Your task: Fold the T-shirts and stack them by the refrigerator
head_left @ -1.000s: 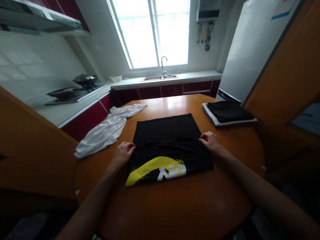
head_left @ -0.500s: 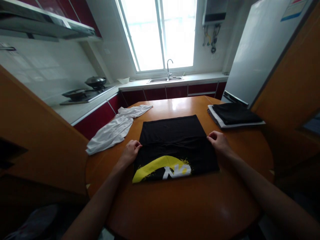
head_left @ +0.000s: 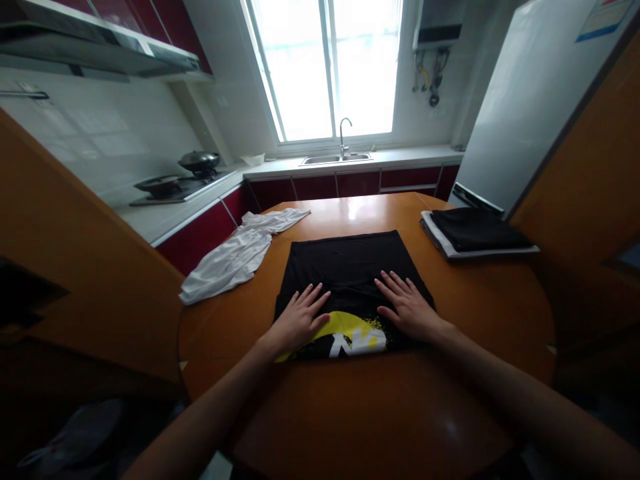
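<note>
A black T-shirt [head_left: 345, 257] with a yellow and white print lies folded on the wooden table [head_left: 380, 407]. My left hand [head_left: 299, 319] rests flat on its left part, fingers spread, partly over the yellow print. On the right part of the shirt lies my right hand [head_left: 407, 307], also flat with fingers apart. A fold line runs across the shirt near my fingertips. Neither hand grips the cloth.
A crumpled white garment [head_left: 230, 260] lies at the table's left edge. Toward the back right sits a stack of folded clothes [head_left: 477, 230], black on top. Behind the table are a counter with a sink [head_left: 323, 160], a stove [head_left: 185, 190] with pans, and a fridge [head_left: 525, 107].
Both hands have let go of the shirt's side edges and moved inward onto it, fingers now spread flat. The view has shifted slightly; the shirt stays in place.
</note>
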Available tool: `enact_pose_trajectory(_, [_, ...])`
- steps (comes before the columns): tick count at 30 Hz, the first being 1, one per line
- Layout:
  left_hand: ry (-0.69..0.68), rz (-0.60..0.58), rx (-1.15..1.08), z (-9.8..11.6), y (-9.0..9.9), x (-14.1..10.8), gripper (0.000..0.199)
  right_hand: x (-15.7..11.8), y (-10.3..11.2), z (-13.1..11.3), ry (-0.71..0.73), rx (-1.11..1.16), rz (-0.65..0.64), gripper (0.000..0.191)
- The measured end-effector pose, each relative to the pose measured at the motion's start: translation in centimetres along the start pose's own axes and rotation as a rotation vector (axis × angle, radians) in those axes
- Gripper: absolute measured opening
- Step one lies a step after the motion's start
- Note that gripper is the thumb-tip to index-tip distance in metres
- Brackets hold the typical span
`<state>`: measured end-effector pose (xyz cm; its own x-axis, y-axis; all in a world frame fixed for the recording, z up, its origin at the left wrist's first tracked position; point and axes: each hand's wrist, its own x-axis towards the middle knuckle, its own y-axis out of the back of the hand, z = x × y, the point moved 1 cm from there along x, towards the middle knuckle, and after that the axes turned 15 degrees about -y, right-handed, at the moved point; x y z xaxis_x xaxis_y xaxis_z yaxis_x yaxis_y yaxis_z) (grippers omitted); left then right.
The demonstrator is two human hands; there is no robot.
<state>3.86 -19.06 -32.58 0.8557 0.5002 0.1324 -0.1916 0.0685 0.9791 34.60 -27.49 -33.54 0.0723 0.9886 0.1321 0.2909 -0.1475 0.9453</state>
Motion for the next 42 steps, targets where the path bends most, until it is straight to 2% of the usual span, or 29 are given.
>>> enact_pose_trajectory(3, [0.004,-0.051,-0.009,-0.2,-0.7,-0.1,0.063,0.3,-0.8,0.4,-0.026,-0.045,-0.100,0.067])
enact_pose_trajectory(7, [0.012,-0.035,-0.057,-0.4,0.1,0.0,0.061,0.3,-0.2,0.9,-0.045,-0.014,-0.015,0.061])
enact_pose_trajectory(11, [0.010,0.131,-0.120,-0.5,2.2,-0.7,0.056,-0.4,0.9,1.9,-0.169,0.060,0.168,0.054])
enact_pose_trajectory(13, [0.017,0.214,-0.128,-0.4,2.9,-1.7,0.055,-1.1,1.0,2.7,-0.174,0.092,0.189,0.054])
enact_pose_trajectory(14, [0.019,0.220,-0.118,-0.3,3.0,-2.3,0.054,-1.5,0.9,3.1,-0.148,0.095,0.171,0.055])
enact_pose_trajectory(17, [0.003,0.082,-0.057,0.2,2.0,-4.0,0.055,-2.4,0.0,4.0,-0.065,0.050,0.066,0.056])
enact_pose_trajectory(19, [-0.007,-0.014,-0.026,0.3,1.1,-4.8,0.056,-2.7,-0.6,4.3,-0.072,0.008,0.020,0.056])
enact_pose_trajectory(21, [-0.009,-0.047,-0.018,0.4,0.8,-5.3,0.056,-2.7,-0.8,4.3,-0.095,-0.015,0.008,0.056])
enact_pose_trajectory(23, [-0.023,-0.032,-0.028,0.6,1.4,-5.6,0.057,-2.7,-0.3,4.1,-0.089,-0.014,0.031,0.056])
enact_pose_trajectory(26, [-0.094,-0.022,-0.075,1.1,3.0,-6.7,0.058,-3.7,1.1,3.7,0.012,0.019,0.052,0.057])
enact_pose_trajectory(30, [-0.203,-0.134,-0.118,1.7,4.0,-9.2,0.062,-6.2,2.5,4.3,0.200,0.035,-0.122,0.060])
enact_pose_trajectory(33, [-0.220,-0.177,-0.113,1.8,4.1,-10.3,0.064,-7.5,2.7,5.1,0.230,0.030,-0.201,0.065])
enact_pose_trajectory(35, [-0.224,-0.155,-0.101,2.1,4.3,-9.9,0.064,-7.6,2.7,4.9,0.230,0.022,-0.181,0.066])
enact_pose_trajectory(37, [-0.232,-0.101,-0.096,2.7,4.6,-8.3,0.063,-7.2,2.9,4.0,0.241,0.014,-0.134,0.066])
enact_pose_trajectory(40, [-0.242,-0.028,-0.080,4.0,4.0,-4.5,0.066,-5.8,3.0,1.3,0.279,0.021,-0.070,0.064])
enact_pose_trajectory(42, [-0.255,-0.039,-0.045,4.7,2.8,-2.0,0.070,-4.8,2.7,-0.7,0.304,0.028,-0.042,0.062])
